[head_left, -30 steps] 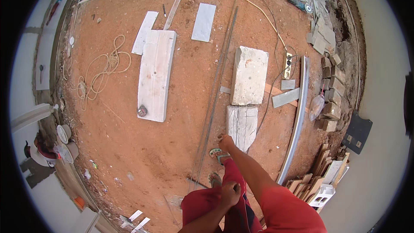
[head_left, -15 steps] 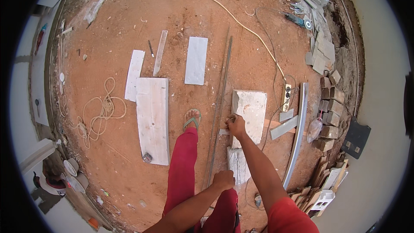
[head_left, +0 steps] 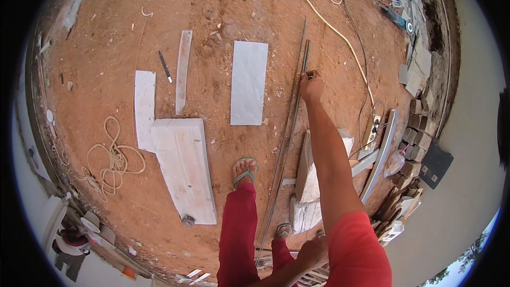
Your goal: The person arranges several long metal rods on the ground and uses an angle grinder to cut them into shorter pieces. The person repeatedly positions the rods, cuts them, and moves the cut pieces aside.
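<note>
Two long thin metal rods (head_left: 291, 114) lie side by side on the ground, running away from me. My right hand (head_left: 312, 86) reaches far forward with its fingers closed on one of them near its far end. My left hand (head_left: 314, 252) is closed low by my right upper arm; whatever it may hold is hidden. Left of the rods lies a grey-white rectangular tile (head_left: 248, 82). To the right, partly behind my forearm, sit a whitish block (head_left: 308, 175) and a second pale block (head_left: 305, 215).
A thick pale board (head_left: 183, 170) bears a small dark object (head_left: 188, 220). Beyond it lie a white strip (head_left: 144, 109), a narrow strip (head_left: 184, 72) and a pen (head_left: 165, 66). Rope (head_left: 114, 157) is at left; a power strip (head_left: 372, 132), metal bar (head_left: 380, 154) and angle grinder (head_left: 393, 17) at right.
My right hand has left the whitish block and stretched forward to the rods' far end. My left hand has shifted right and back. The view has moved, and I lean further forward.
</note>
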### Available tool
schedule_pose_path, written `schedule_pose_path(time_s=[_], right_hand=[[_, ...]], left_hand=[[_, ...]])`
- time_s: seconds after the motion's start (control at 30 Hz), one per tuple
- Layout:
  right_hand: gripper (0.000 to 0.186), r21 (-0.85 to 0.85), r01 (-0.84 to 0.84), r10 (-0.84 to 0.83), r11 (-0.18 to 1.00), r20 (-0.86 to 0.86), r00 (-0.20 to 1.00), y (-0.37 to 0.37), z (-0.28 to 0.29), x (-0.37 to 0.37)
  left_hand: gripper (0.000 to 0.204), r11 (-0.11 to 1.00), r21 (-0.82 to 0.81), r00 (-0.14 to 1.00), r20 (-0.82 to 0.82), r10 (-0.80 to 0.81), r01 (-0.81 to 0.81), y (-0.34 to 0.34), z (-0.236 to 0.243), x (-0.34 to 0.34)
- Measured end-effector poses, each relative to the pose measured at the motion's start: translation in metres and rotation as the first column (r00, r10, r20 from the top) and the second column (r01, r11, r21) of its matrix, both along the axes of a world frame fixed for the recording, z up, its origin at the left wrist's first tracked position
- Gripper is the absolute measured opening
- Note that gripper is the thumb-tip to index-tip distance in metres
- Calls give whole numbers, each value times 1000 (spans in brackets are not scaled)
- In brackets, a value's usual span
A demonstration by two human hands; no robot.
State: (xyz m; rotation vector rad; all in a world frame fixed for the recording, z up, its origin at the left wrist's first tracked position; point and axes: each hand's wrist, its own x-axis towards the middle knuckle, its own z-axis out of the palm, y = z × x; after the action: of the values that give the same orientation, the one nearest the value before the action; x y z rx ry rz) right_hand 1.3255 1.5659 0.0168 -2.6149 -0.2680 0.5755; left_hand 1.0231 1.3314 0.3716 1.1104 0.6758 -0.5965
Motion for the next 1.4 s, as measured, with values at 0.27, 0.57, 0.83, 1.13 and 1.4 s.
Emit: schedule_pose_path(time_s=[0.27,0.57,0.83,1.13,1.4], right_hand=[[22,-11,9,-7,1000,111,994,-4,-35,14],[16,3,35,-35,999,145,989,-25,20,-30],[26,387,-242,404,889,-420,813,-179,100,-236],[26,-30,381,-300,924,-677,672,-582,266,-435],[17,-567,722,-892,397,-53,449,-879,525,-688]], left_hand=[[36,991,-41,989,83,-122,126,81,2,30],[39,959,258,983,108,-148,116,49,-18,2],[35,585,-41,585,-4,-811,810,19,-18,-19],[22,241,-201,242,-22,-970,949,-45,-23,-78],[31,283,-86,277,-78,-958,955,-87,17,-131]])
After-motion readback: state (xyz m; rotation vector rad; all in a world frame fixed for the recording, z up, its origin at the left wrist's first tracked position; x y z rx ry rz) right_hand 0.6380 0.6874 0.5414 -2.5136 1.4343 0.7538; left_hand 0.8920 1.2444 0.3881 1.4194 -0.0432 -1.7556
